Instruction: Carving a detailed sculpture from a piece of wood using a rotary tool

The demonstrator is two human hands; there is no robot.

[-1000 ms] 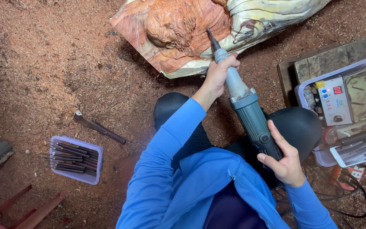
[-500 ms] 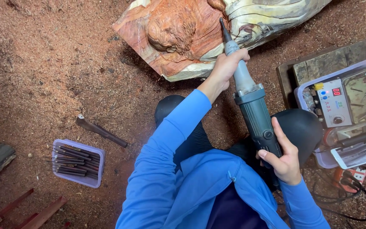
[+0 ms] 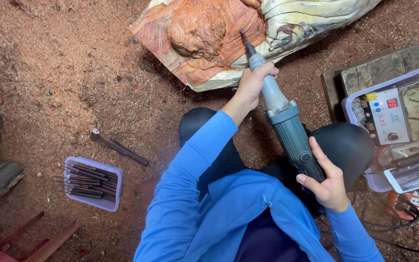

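**A:** What does the view from the head camera show?

**B:** Looking down at a seated person in a blue long-sleeved top, on ground covered with reddish sawdust. Both hands grip one tool: a long grey-green electric die grinder (image 3: 287,126), held slanting from lower right to upper left.

**A:** Where is each hand on it?

**B:** The left hand (image 3: 254,83) is wrapped around the slim pale neck near the front. The right hand (image 3: 327,182) is closed around the thick rear body, close to the person's lap. The hands are well apart, with the tool's broad middle section between them.

**A:** And the tip?

**B:** The thin bit points at a large wood carving (image 3: 219,39), orange-red with pale cream edges, lying on the ground just ahead of the left hand. The tip is at the carved surface; I cannot tell if it touches.

**A:** Anything else nearby?

**B:** To the left, a small lilac tray of dark carving bits (image 3: 92,183), with a dark chisel (image 3: 118,148) lying above it. To the right, a plastic box holding a white control unit (image 3: 388,116).
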